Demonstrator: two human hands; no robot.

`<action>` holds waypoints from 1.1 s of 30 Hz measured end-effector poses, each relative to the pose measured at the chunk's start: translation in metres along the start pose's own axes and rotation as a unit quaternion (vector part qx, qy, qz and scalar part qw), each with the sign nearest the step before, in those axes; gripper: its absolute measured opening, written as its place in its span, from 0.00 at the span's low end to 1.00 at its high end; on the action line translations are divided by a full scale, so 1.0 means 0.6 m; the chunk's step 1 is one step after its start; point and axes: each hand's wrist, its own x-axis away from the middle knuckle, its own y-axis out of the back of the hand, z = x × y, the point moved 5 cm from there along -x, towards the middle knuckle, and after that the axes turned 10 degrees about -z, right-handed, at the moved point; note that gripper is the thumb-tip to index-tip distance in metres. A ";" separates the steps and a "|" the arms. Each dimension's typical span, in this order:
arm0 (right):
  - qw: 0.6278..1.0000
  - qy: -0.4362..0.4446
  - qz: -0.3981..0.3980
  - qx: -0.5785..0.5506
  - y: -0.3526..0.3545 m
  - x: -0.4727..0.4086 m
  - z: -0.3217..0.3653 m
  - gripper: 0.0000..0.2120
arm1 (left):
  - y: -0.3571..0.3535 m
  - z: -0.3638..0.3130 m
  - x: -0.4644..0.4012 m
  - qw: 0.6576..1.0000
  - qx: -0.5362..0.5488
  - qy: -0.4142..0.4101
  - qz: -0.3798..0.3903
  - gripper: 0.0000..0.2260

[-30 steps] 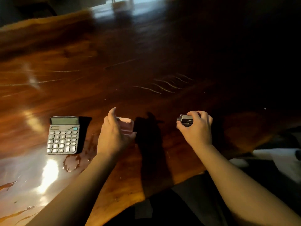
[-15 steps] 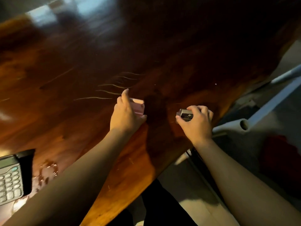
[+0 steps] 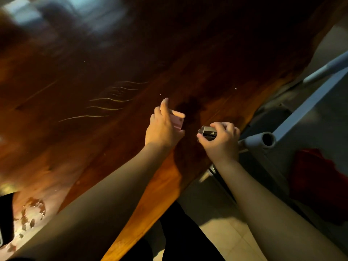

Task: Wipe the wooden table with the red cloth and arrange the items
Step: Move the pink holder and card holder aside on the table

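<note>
My left hand (image 3: 162,127) holds a small pink box (image 3: 177,120) just above the glossy wooden table (image 3: 94,81), thumb under it and forefinger raised. My right hand (image 3: 222,140) grips a small dark metallic box (image 3: 207,132) near the table's right edge. The red cloth (image 3: 318,178) lies off the table at the lower right, on a grey seat. Only the dark corner of the calculator (image 3: 6,217) shows at the left edge.
Light streaks (image 3: 105,108) and a patch of wet marks (image 3: 32,213) show on the tabletop. A grey tubular frame (image 3: 267,139) stands right of the table edge. Pale floor tiles (image 3: 216,213) lie below, beside my dark-clothed legs.
The view has swung right, so the calculator has slid almost out of sight and the red cloth shows more. Both hands keep their boxes and have shifted toward the table's right edge.
</note>
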 end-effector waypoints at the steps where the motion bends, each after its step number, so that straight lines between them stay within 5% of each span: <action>1: 1.000 0.002 -0.003 0.005 -0.003 0.000 -0.001 0.24 | -0.003 -0.001 0.002 1.000 -0.004 0.000 0.000 0.51; 13: 0.998 0.008 0.048 0.043 -0.025 -0.005 -0.011 0.30 | 0.005 0.000 0.019 1.000 0.005 0.026 -0.016 0.62; 18: 0.996 -0.017 0.072 0.053 -0.016 0.000 0.001 0.38 | 0.048 0.040 0.046 0.998 -0.001 0.056 -0.020 0.57; 25: 0.997 0.072 -0.012 -0.027 0.023 0.049 0.133 0.39 | 0.157 0.159 0.108 0.989 -0.058 0.109 -0.079 0.48; 33: 0.956 0.261 0.109 -0.082 -0.026 0.154 0.355 0.27 | 0.317 0.327 0.223 0.959 -0.100 0.208 -0.163 0.47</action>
